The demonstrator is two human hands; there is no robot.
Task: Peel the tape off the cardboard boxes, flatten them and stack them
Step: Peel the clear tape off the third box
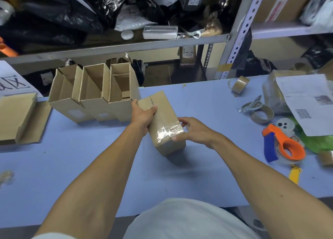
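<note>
Right hand [195,130] fingers curled, pinching taped end of cardboard box [162,120], left hand [143,115] gripping its far side, on blue worktop [72,157].

A packing storeroom: parcel-laden metal shelving [239,31], tape dispenser [286,145].

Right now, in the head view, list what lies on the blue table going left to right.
Flat cardboard piece → three open boxes → left hand → taped box → right hand → scissors → orange tape dispenser → printed paper.
</note>
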